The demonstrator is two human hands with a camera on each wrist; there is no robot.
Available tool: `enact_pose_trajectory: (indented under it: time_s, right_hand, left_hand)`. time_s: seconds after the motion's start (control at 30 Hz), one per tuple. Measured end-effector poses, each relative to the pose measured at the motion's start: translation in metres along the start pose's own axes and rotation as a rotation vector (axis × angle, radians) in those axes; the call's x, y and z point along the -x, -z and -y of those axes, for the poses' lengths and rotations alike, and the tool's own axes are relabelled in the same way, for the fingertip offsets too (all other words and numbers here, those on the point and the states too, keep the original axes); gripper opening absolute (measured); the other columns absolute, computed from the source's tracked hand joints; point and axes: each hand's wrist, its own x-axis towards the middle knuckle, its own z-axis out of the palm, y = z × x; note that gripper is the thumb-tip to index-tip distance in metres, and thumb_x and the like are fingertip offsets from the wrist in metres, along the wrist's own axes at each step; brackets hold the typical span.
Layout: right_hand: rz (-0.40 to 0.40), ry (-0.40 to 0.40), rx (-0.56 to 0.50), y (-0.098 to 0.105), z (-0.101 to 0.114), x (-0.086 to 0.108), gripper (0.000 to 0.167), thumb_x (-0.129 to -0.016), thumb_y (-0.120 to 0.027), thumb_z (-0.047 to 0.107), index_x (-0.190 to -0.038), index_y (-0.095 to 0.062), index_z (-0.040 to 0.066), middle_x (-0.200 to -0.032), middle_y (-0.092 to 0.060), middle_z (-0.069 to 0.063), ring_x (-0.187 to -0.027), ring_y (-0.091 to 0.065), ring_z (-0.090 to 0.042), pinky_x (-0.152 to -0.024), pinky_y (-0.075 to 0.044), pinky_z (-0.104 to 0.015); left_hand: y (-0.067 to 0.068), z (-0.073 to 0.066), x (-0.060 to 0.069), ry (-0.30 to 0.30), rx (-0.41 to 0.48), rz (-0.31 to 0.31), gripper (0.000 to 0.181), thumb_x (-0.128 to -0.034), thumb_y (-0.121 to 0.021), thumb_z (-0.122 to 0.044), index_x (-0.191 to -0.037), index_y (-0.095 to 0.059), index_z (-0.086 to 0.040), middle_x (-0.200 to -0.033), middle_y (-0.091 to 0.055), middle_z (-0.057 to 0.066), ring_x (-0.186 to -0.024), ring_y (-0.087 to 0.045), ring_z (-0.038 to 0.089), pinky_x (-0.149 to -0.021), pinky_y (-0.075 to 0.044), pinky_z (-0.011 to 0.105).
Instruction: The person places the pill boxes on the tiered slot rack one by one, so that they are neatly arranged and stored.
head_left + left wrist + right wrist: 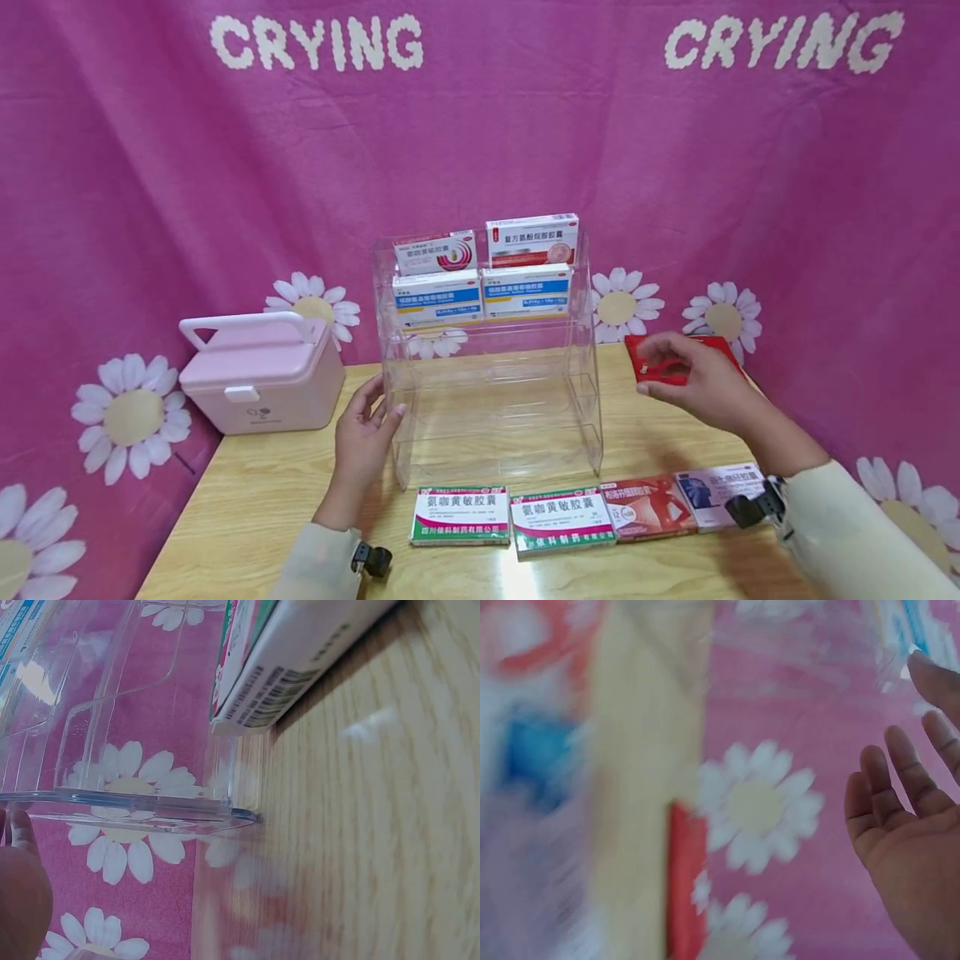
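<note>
Rack (pixel 491 429) looks mid-stocking: upper tiers filled, more boxes (pixel 460 517) on the table (pixel 247 508) before it. Left hand (pixel 362 437) at its side, can't tell if gripping; right hand (pixel 697 379), empty, fingers apart, would need a box next. Left wrist view catches a barcode (pixel 274 697) the head view hides.

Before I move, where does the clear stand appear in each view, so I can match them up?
Head: the clear stand is upright near the centre, on the table.
Left wrist: upper left, turned sideways in the picture.
Right wrist: along the top, right of middle, faint and blurred.
Shared landmark: the blue-and-white boxes on the stand, just above centre in head, cut off at upper left in left wrist, upper right in right wrist.
</note>
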Motion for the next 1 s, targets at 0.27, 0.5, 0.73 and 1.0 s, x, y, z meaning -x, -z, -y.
enact_pose_trajectory:
  time_s: [0.27, 0.5, 0.73, 1.0]
  right_hand:
    - [0.087, -0.013, 0.030, 0.004, -0.091, 0.079, 0.055, -0.085, -0.095, 0.018, -0.132, -0.068, 0.008, -0.129, -0.070, -0.004, -0.108, -0.053, 0.013, -0.086, -0.062, -0.022]
    - [0.193, -0.078, 0.088, 0.010, -0.136, 0.116, 0.071, -0.073, -0.101, 0.027, -0.134, -0.066, 0.015, -0.144, -0.063, -0.021, -0.123, -0.052, 0.004, -0.088, -0.055, -0.018]
    - [0.214, -0.032, 0.099, 0.000, -0.159, 0.137, 0.086, -0.068, -0.102, 0.028, -0.144, -0.062, 0.019, -0.152, -0.056, -0.027, -0.128, -0.045, 0.007, -0.093, -0.026, 0.005]
    - [0.235, -0.078, 0.228, 0.000, -0.153, 0.129, 0.089, -0.066, -0.103, 0.030, -0.145, -0.064, 0.016, -0.150, -0.062, -0.028, -0.137, -0.057, -0.049, -0.096, -0.028, 0.002]
  left_hand:
    - [0.003, -0.002, -0.002, 0.018, 0.006, -0.009, 0.061, -0.0963, -0.071, 0.016, -0.154, -0.053, 0.006, -0.151, -0.057, 0.025, -0.137, -0.060, 0.013, -0.119, -0.053, 0.031]
    - [0.003, -0.001, -0.002, 0.040, -0.003, 0.013, 0.061, -0.0978, -0.070, 0.014, -0.155, -0.052, 0.005, -0.154, -0.055, 0.026, -0.143, -0.058, 0.025, -0.115, -0.053, 0.022]
    - [0.002, -0.002, -0.001, 0.046, -0.003, 0.016, 0.061, -0.0985, -0.071, 0.012, -0.155, -0.052, 0.004, -0.155, -0.055, 0.025, -0.147, -0.054, 0.032, -0.118, -0.052, 0.028]
    - [0.002, -0.001, -0.001, 0.047, -0.007, 0.016, 0.061, -0.0987, -0.070, 0.013, -0.156, -0.051, 0.004, -0.155, -0.054, 0.025, -0.148, -0.053, 0.035, -0.120, -0.051, 0.030]
